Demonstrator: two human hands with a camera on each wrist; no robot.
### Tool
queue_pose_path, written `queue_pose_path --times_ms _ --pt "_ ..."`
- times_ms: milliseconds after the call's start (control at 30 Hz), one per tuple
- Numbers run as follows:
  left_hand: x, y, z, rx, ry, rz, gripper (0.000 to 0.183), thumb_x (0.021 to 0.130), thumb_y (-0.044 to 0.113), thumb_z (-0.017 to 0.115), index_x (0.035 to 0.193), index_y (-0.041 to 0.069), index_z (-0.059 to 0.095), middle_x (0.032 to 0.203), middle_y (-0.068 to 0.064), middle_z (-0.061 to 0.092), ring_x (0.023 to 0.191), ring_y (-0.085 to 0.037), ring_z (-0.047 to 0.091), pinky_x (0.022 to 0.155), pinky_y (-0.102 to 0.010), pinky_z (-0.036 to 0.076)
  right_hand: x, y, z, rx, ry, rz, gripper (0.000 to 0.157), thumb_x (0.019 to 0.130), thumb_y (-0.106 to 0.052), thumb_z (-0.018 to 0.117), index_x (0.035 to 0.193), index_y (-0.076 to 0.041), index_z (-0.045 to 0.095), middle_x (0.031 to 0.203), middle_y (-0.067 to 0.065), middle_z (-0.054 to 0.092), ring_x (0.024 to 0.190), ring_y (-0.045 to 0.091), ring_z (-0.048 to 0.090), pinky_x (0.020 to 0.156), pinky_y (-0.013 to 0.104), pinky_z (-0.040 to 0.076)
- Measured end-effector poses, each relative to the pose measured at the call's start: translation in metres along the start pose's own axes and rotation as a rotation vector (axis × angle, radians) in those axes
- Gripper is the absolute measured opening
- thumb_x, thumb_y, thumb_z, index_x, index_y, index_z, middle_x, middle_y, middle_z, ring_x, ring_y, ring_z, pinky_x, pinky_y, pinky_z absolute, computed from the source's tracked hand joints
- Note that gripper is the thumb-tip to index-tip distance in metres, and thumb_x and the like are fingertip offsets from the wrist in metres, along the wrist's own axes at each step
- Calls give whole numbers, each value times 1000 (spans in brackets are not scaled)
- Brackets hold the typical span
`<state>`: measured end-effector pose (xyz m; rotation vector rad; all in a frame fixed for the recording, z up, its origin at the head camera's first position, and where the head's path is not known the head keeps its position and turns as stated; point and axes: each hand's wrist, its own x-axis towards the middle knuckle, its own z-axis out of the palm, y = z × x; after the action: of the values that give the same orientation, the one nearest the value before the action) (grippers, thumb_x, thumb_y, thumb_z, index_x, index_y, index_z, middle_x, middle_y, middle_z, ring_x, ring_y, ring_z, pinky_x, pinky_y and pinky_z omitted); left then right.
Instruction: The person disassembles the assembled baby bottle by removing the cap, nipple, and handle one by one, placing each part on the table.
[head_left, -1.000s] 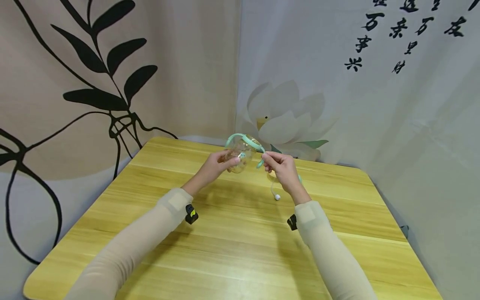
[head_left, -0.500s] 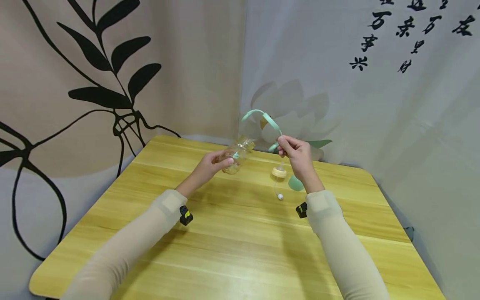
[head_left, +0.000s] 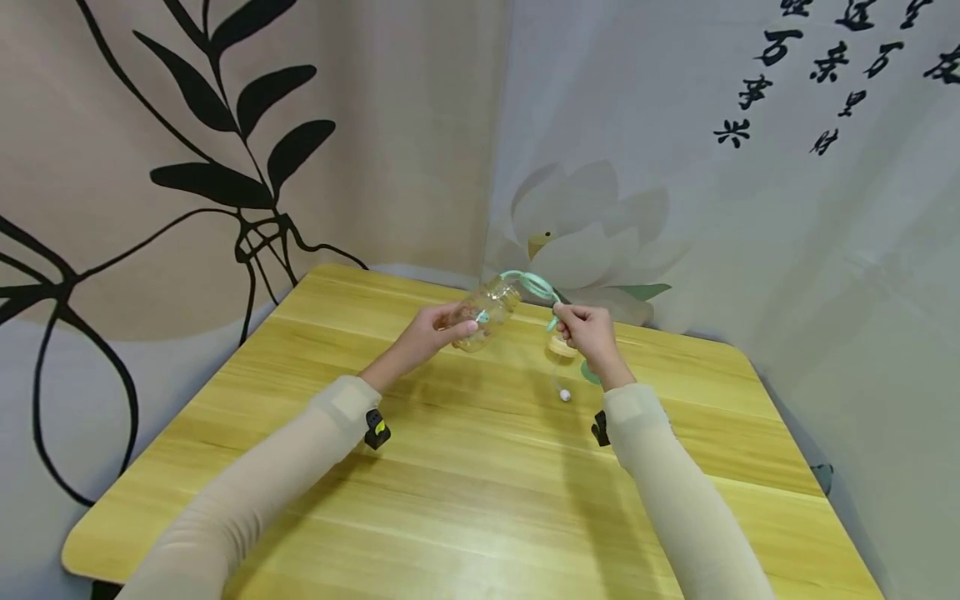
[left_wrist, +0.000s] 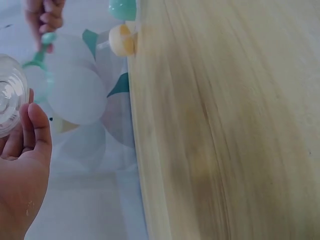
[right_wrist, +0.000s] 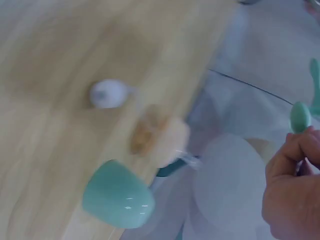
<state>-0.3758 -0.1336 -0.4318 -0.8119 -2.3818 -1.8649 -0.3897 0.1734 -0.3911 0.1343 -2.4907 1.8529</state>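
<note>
My left hand (head_left: pixel 433 333) grips a clear amber baby bottle (head_left: pixel 491 302), tilted with its open neck up and to the right, over the back of the table. The bottle's round clear base (left_wrist: pixel 11 95) shows in the left wrist view. My right hand (head_left: pixel 588 333) pinches one end of a mint-green bottle handle (head_left: pixel 537 285), a ring with two curved grips. The ring is right at the bottle's neck. Below the right hand stands a cream collar with a teat (head_left: pixel 561 346), a thin straw and white weighted ball (head_left: pixel 565 395) trailing from it.
A mint-green dome cap (right_wrist: pixel 119 195) stands on the wooden table (head_left: pixel 465 483) beside the collar, partly hidden by the right wrist in the head view. Behind the table's back edge hangs a printed cloth (head_left: pixel 405 150) with plants and lettering.
The handle came off the bottle's neck, rose up and to the right in my right hand, then came back down to the neck. My left hand keeps holding the bottle.
</note>
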Motion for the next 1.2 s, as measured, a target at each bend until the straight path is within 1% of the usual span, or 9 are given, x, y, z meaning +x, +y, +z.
queue_pose_path --times_ms 133,267,433,500,600,733,833,933,1200 --pt "0 2 1 -12 -3 -13 54 104 38 66 147 6 62 131 -15 71 108 -27 67 91 -53 58 5 15 13 -206 -18 38 36 110 -27 62 106 5 78 80 13 70 61 8 55 56 20 45" --pt "1 2 2 -26 -12 -18 52 104 38 66 147 8 63 131 -15 70 105 -30 67 92 -57 57 8 26 21 -296 -54 100 36 110 -24 61 113 9 77 84 16 74 65 13 62 61 25 51" --pt "2 -1 1 -19 -15 -22 53 104 39 66 147 9 63 130 -13 71 100 -24 66 89 -52 58 10 32 28 -327 -116 177 35 110 -20 60 121 9 74 85 14 75 69 15 65 78 39 59" --pt "2 -2 1 -27 -12 -24 52 103 39 66 146 8 64 127 -14 72 98 -23 67 89 -54 58 11 33 29 -325 -132 193 34 110 -20 60 119 10 75 84 13 75 67 12 63 80 39 58" --pt "3 -5 1 -33 -7 -22 52 103 39 67 143 6 65 121 -15 72 95 -21 67 86 -48 59 11 35 30 -321 -156 211 34 110 -19 59 117 11 75 82 12 74 64 9 60 73 33 56" --pt "2 -7 2 -35 -16 -15 49 104 36 65 142 5 65 119 -18 72 92 -20 65 79 -35 58 13 40 29 -368 -165 214 34 111 -18 58 114 11 75 80 11 74 62 9 58 61 23 49" --pt "0 -9 4 -46 -17 -23 50 105 35 66 144 5 63 120 -18 72 93 -20 66 78 -32 57 15 45 27 -414 -161 213 34 111 -18 58 107 11 76 75 10 72 58 8 54 58 21 46" --pt "-3 -10 5 -45 -14 -34 54 104 37 68 146 4 61 120 -17 73 94 -20 67 79 -33 59 17 51 28 -411 -165 233 34 110 -18 59 102 10 77 69 6 68 56 7 52 57 20 44" --pt "-9 -12 5 -33 -12 -61 50 105 35 66 145 6 63 119 -12 73 97 -26 65 86 -53 58 20 60 30 -372 -199 269 32 110 -19 59 104 8 76 68 3 63 55 7 50 54 19 42"
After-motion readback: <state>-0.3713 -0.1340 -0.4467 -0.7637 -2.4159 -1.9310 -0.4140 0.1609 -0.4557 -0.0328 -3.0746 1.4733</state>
